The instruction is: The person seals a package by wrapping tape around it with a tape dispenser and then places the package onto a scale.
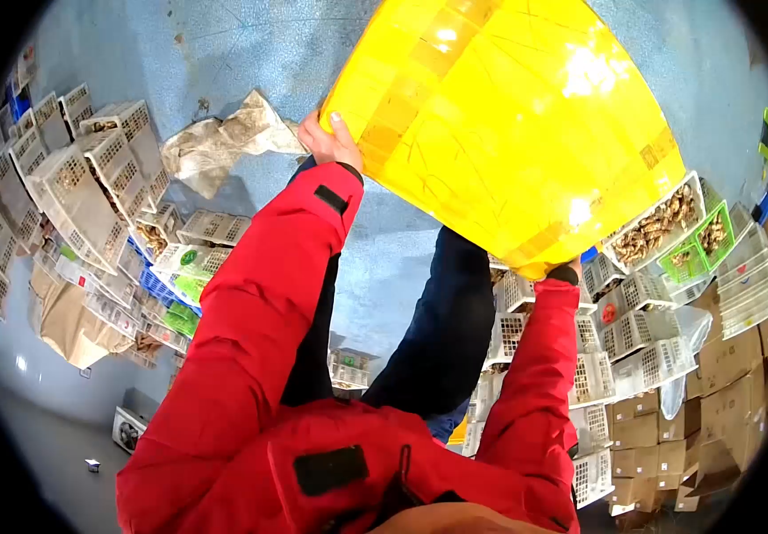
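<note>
A large yellow board or container, with shiny spots and strips of tape along it, fills the upper middle and right of the head view. My left hand grips its lower left edge, the thumb lying on the yellow surface. At its bottom corner is my right hand, mostly hidden between the yellow object and the red sleeve; its fingers do not show. Both of my arms reach forward. Whether the yellow object is hollow cannot be seen.
White crates are stacked at the left, near a crumpled beige sack on the blue floor. At the right stand a filled white crate, green baskets, more white crates and cardboard boxes.
</note>
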